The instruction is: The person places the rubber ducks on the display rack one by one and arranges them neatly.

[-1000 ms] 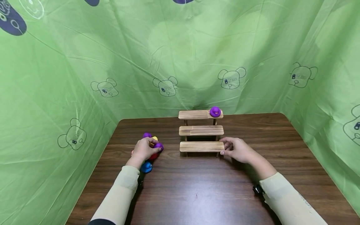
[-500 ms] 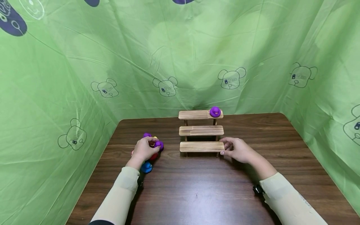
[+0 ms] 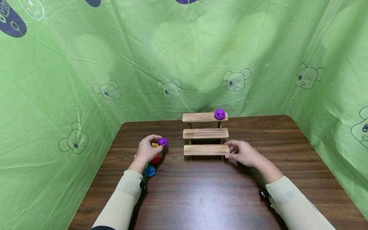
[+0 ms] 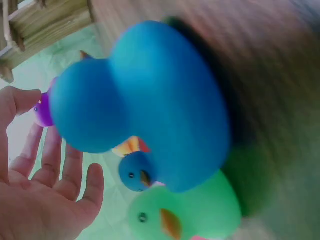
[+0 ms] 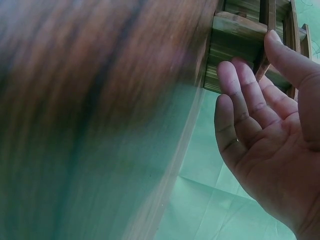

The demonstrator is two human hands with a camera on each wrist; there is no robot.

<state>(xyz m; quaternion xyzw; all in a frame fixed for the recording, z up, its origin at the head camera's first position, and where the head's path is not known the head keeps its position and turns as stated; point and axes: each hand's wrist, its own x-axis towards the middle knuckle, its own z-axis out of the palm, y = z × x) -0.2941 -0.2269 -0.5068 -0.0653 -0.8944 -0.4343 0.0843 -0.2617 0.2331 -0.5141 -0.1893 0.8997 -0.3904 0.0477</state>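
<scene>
Between thumb and fingertips, my left hand [image 3: 146, 150] pinches a purple rubber duck [image 3: 163, 142], above a cluster of ducks on the table's left side. A blue duck [image 4: 165, 100] fills the left wrist view, with a green duck [image 4: 200, 210] and a smaller-looking blue duck [image 4: 135, 171] beside it. My right hand [image 3: 242, 154] grips the right end of the lowest step of a three-step wooden display rack [image 3: 205, 149], thumb in front and index finger behind. A second purple duck [image 3: 219, 114] sits at the right end of the top step.
Under the left hand lie a red duck [image 3: 156, 158] and a yellow one [image 3: 155, 145], partly hidden. The dark wooden table [image 3: 184, 195] reaches back to a green cloth backdrop [image 3: 201, 64], which also hangs along both sides.
My left hand has shifted slightly away from me, taking the purple duck up and off the cluster. My right hand and the rack have stayed still.
</scene>
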